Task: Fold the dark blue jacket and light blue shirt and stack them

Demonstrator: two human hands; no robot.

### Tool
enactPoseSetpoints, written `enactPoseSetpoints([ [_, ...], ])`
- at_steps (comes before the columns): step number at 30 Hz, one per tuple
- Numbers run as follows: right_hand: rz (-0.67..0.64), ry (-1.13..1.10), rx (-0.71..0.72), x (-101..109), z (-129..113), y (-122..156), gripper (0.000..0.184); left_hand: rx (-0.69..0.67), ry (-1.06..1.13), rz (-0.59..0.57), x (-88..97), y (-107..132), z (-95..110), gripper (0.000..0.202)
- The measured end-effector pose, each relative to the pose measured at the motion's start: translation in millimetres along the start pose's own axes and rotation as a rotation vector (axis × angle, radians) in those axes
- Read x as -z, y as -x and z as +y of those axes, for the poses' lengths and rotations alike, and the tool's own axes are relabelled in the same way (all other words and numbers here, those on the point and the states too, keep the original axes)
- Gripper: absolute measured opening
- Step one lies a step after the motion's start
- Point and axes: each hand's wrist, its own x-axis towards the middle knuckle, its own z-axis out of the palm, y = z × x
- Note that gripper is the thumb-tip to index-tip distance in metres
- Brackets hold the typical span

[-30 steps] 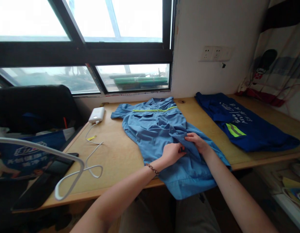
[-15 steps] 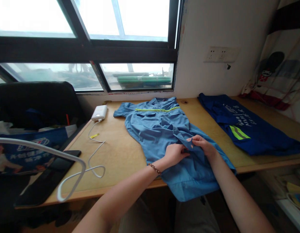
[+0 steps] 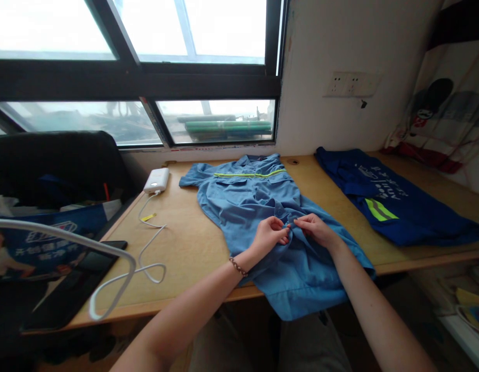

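Note:
A light blue work shirt [image 3: 239,206] with a yellow-green stripe across its chest lies front side up, collar toward the window, its hem hanging past the table's near edge. My left hand [image 3: 268,235], with a braided bracelet at the wrist, pinches the shirt's front edge partway down. Right beside it, my right hand [image 3: 314,230] grips the same front opening between thumb and fingers. The fingertips of both hands nearly meet there, and the cloth is bunched beneath them. Whether a button sits between the fingers is too small to tell.
To the right lies a folded dark blue garment [image 3: 394,196] with a reflective patch. A white power bank [image 3: 156,180] with a white cable [image 3: 146,268] stands at the left, near a black phone-like slab [image 3: 76,284]. A black chair [image 3: 57,165] holding a printed bag adjoins the table [image 3: 196,258].
Both hands have moved slightly up the shirt front and closer together. The fold that my right hand held raised is now lower, between the fingertips of both hands.

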Motion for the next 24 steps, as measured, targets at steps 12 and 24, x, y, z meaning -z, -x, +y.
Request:
enactPoseSetpoints([
  [12,-0.166,-0.132,0.014,2.0,-1.8,3.3,0.028,-0.110,-0.009,0.030,6.2,0.8,8.1,0.027],
  [24,0.052,-0.030,0.082,3.2,3.9,-0.8,0.024,0.088,0.201,-0.065,5.5,1.7,9.6,0.037],
])
